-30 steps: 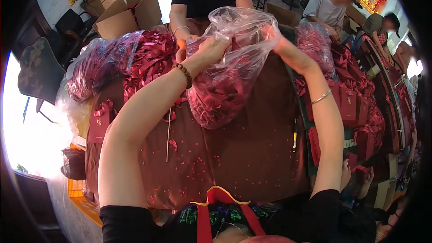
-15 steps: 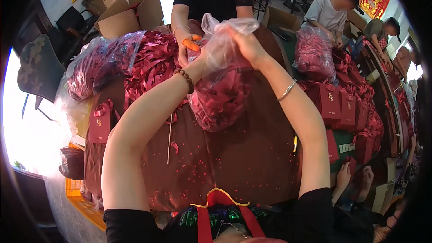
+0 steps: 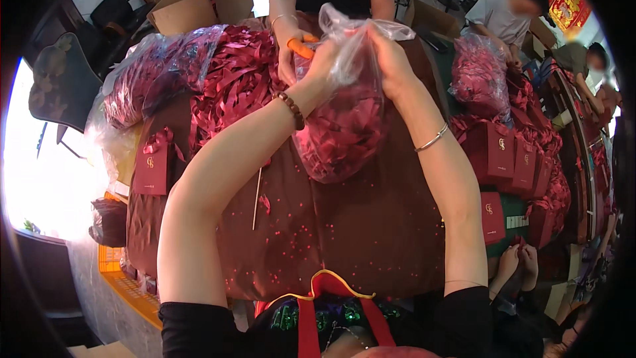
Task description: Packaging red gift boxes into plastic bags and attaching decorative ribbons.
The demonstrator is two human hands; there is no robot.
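A clear plastic bag [image 3: 341,132] filled with dark red ribbon bows hangs tilted over the brown-covered table, its gathered neck at the top. My left hand [image 3: 322,69] is closed around the left side of the neck. On the other side, my right hand [image 3: 392,63] grips the bunched plastic, with its fingertips partly hidden by folds. Loose red ribbons [image 3: 240,69] are heaped just left of the bag. A co-worker's hand [image 3: 290,53] with orange finger covers is close beside my left hand.
Full bags of ribbons [image 3: 159,76] lie at the far left, near a dark red gift bag [image 3: 151,169]. A thin stick [image 3: 257,199] and small red specks lie on the brown cloth [image 3: 371,232]. More gift bags [image 3: 491,152] stand at right, where other people work.
The whole view has shifted, moving the scene right and slightly up. My right hand has moved a little away from my left, spreading the bag's neck. Both hands keep their grip.
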